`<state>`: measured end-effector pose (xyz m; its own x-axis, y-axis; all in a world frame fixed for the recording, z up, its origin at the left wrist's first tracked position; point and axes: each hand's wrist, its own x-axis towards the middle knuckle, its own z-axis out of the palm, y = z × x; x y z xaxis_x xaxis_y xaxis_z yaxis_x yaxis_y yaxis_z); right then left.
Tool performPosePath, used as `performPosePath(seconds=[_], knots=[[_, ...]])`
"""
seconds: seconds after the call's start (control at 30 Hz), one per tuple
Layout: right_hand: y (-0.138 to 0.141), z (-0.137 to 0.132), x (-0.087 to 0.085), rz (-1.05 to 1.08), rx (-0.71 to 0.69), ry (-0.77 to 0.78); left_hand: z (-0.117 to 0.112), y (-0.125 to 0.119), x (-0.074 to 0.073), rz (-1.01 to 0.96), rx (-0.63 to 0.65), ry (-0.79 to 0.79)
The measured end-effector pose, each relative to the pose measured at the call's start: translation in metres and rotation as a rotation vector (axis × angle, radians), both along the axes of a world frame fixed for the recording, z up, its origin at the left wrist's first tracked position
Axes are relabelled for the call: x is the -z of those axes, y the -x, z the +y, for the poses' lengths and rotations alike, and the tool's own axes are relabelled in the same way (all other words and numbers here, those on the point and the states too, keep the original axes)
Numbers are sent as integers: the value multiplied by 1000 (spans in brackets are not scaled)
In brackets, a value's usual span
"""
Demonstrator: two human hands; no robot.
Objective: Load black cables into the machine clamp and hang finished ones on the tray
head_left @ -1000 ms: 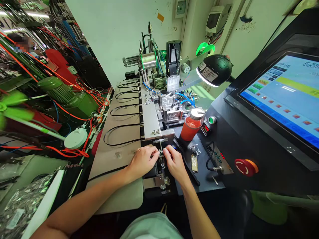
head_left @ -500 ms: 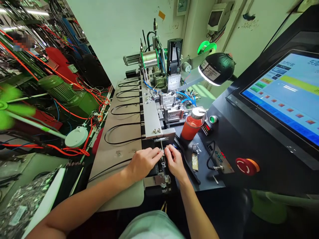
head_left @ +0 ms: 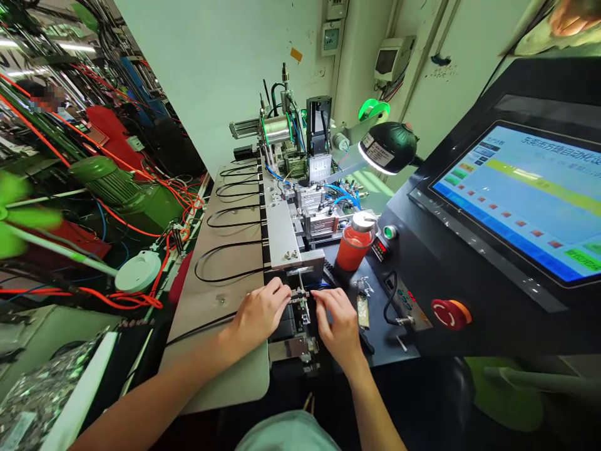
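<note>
My left hand point(head_left: 263, 312) is closed at the left side of a small metal fixture point(head_left: 300, 299) at the front of the machine. A thin black cable point(head_left: 201, 327) runs across the plate and under this hand, towards its pinched fingers. Its end is hidden. On the fixture's right side my right hand point(head_left: 339, 319) pinches thumb and forefinger together, close to the fixture. Whatever is between those fingertips is too small to make out. Just beyond the hands is a flat metal rail point(head_left: 282, 232).
Several looped black cables point(head_left: 225, 244) lie on the beige plate point(head_left: 230, 369). Right of the hands stand a red jar point(head_left: 353, 247), a yellowish block point(head_left: 363, 311) and a red stop button point(head_left: 451, 314). A lamp point(head_left: 389, 147) and touchscreen point(head_left: 526, 194) are further right; a green fan point(head_left: 23, 210) spins left.
My hands have moved apart from almost touching fingertips, the left one leftward and the right one rightward, so the fixture shows between them. The camera view has shifted slightly.
</note>
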<state>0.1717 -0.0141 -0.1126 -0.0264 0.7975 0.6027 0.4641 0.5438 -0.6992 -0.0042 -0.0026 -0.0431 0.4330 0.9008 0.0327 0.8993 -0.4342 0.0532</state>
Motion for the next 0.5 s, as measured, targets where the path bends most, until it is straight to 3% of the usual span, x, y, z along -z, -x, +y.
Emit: performPosePath(seconds=[0.23,0.33,0.4,0.5], knots=[[-23,-13,-12,107,181,-62,-2,-3,2,20,-23,24],[-29,-20,-19,136,166,-81,3,5,-10,-38,4,50],[-35,-25,-21,154,150,-73,6,25,-27,-78,-10,86],[-46,-32,-20,212,135,22,3,87,-57,-112,-108,130]])
